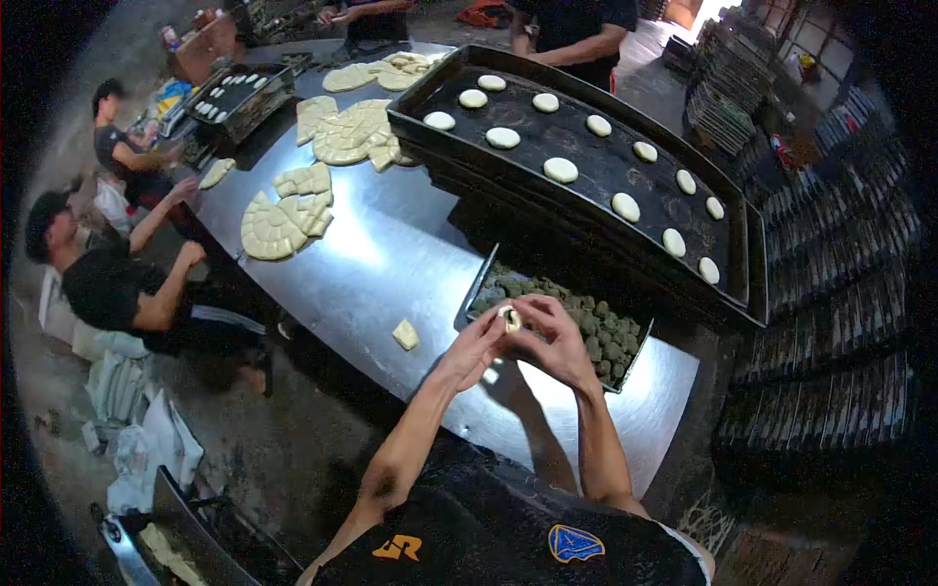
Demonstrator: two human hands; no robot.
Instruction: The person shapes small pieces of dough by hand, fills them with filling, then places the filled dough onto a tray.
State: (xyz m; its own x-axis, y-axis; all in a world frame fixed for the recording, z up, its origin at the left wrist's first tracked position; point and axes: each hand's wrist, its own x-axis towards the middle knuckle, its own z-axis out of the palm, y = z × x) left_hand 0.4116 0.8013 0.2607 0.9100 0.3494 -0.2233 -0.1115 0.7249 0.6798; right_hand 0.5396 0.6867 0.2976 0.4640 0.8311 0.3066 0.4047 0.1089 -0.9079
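Observation:
Both hands meet over the near part of the metal table and pinch one small piece of dough. A dark spot, which looks like filling, shows in the dough's opening. My left hand is closed on its left side, and my right hand curls round it from the right. Just beyond and below my right hand lies a shallow tray of dark green filling balls, partly hidden by my fingers. To the left of my left hand, a loose cut piece of dough rests on the table.
A large black baking tray with several round white dough pieces sits on stacked trays ahead. Cut dough sheets lie on the metal table. Co-workers stand along the left and far sides. Stacked trays rise at the right.

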